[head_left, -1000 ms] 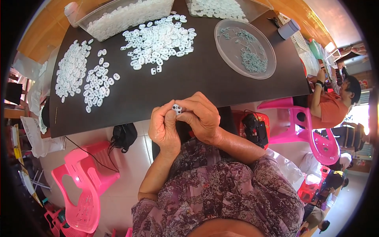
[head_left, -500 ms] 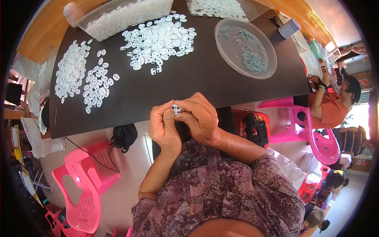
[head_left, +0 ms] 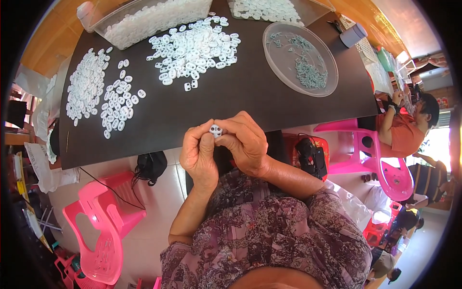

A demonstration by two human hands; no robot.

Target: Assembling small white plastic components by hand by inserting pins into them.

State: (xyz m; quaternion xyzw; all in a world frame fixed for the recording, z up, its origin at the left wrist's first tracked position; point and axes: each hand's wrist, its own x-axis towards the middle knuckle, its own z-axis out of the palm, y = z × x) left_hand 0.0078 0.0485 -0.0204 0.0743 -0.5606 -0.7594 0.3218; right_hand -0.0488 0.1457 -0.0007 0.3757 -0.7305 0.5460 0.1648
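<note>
My left hand (head_left: 198,155) and my right hand (head_left: 249,144) meet just over the table's near edge. Between their thumbs and forefingers they pinch one small white plastic piece (head_left: 216,129) with dark holes in it. Fingertips hide its edges. Beyond them on the dark table (head_left: 211,103) lies a heap of white two-holed plastic pieces (head_left: 195,48), with two squarish ones (head_left: 191,85) at its near side. To the left are a dense pile of white oval pieces (head_left: 86,86) and a looser group of ovals (head_left: 118,108).
A round clear tray (head_left: 274,72) at the right holds small grey-green pins. Two clear bins, one left (head_left: 159,24) and one right (head_left: 308,20), stand at the back with white pieces. Pink chairs (head_left: 103,231) flank me; a co-worker in orange (head_left: 404,127) sits at the right.
Both hands stay together over the same spot. The white piece has turned or shifted slightly between the fingertips, and its holes show a little more fully. The piles look unchanged.
</note>
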